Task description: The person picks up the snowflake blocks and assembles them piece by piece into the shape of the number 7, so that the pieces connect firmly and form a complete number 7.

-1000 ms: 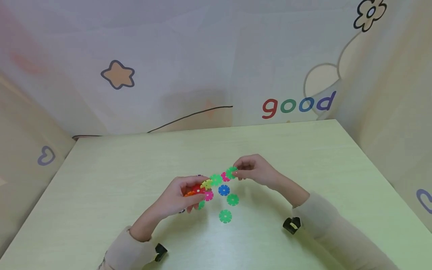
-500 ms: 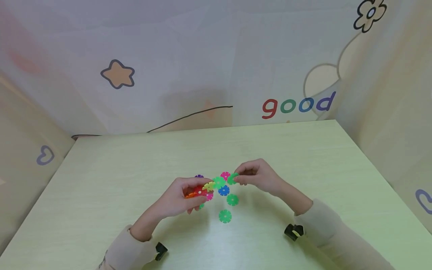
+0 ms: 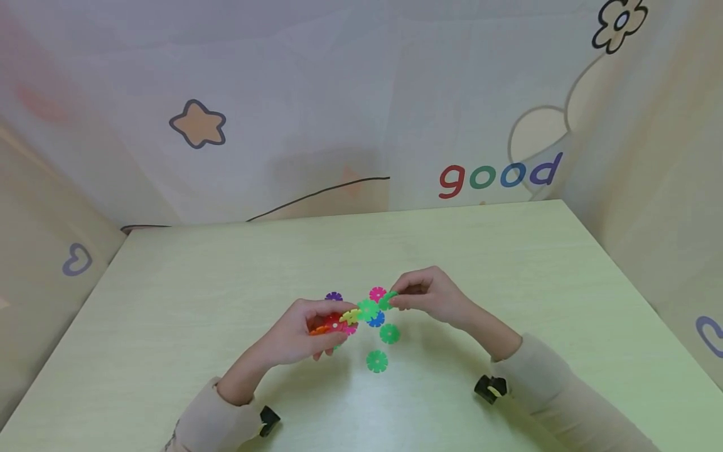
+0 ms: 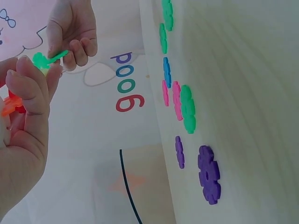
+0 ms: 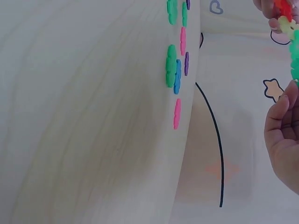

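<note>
Currently left grip [image 3: 290,331] holds disc chain [image 3: 335,322], green end [image 3: 368,309] projecting; right grip [image 3: 433,295] pinches another green disc [image 3: 386,302] beside it.

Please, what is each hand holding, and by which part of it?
The left hand holds a chain of discs by its orange-red end; the right hand pinches a green disc by its edge.

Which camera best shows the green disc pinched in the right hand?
The head view: the green disc shows its tilted face there, edge pinched by the right hand. Left wrist shows it nearly edge-on; right wrist cuts it off at the frame border.
</note>
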{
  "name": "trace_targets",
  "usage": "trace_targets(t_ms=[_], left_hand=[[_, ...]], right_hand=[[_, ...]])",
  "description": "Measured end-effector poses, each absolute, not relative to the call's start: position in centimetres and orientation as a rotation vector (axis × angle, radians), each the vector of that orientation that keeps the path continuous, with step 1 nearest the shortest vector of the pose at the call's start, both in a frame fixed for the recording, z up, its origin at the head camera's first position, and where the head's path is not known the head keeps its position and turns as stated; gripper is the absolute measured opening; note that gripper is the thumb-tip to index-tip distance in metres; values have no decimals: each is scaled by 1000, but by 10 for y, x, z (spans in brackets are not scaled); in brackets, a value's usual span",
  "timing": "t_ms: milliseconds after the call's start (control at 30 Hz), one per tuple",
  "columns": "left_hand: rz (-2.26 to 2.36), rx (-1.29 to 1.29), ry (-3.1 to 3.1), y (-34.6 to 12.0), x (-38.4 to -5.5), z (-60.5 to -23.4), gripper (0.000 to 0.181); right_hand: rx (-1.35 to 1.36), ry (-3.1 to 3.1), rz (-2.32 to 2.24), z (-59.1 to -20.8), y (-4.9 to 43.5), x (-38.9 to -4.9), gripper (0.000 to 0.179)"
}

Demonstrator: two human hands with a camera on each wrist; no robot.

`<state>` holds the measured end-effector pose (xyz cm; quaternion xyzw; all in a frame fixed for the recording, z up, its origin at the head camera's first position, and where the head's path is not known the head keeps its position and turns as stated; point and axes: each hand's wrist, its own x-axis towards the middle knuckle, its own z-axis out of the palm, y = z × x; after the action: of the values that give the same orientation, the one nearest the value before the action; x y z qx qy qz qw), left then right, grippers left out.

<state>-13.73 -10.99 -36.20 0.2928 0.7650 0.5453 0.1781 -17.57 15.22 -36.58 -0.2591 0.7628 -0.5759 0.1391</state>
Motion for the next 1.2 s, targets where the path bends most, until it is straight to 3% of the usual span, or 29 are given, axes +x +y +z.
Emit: trace_targets(t_ms=[467, 1200], left_hand=[[1504, 846, 2221, -107, -140, -363, 46], [1607, 926, 2204, -108, -140, -367, 18]], right_hand=[[-694, 2242, -1648, -372, 150, -175, 15], [-878, 2190, -1728, -381, 142, -168, 9]])
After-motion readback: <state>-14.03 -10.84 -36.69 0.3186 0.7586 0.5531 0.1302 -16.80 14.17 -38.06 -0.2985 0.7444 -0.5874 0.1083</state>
